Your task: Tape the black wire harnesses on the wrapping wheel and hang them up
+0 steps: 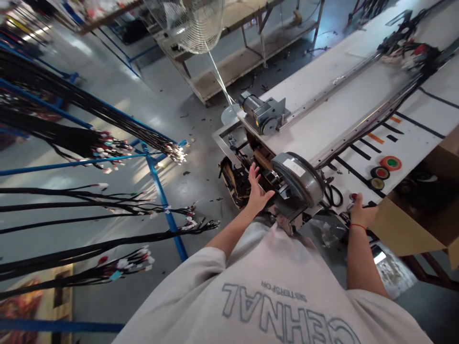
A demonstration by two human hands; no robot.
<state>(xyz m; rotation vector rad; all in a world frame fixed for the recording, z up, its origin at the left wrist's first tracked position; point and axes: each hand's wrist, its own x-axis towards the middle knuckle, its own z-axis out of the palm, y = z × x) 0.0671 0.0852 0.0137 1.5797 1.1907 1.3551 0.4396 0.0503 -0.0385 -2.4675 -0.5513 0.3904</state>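
Note:
My left hand (257, 192) is open with its fingers spread, just left of a large grey tape roll (299, 177) on the machine at the table's end. Nothing shows in its palm. My right hand (361, 214) is at the table's near edge, beside a small red button (354, 196); its fingers are bent, and what they hold, if anything, is too small to make out. A motor with a pulley (263, 112) sits at the table's left end, beyond the tape roll.
Coloured tape rolls (390, 163) lie on the white table (315, 71). An open cardboard box (409, 227) stands at the right. Blue racks (163, 200) with black cable bundles (71, 136) fill the left. A fan (197, 24) stands behind.

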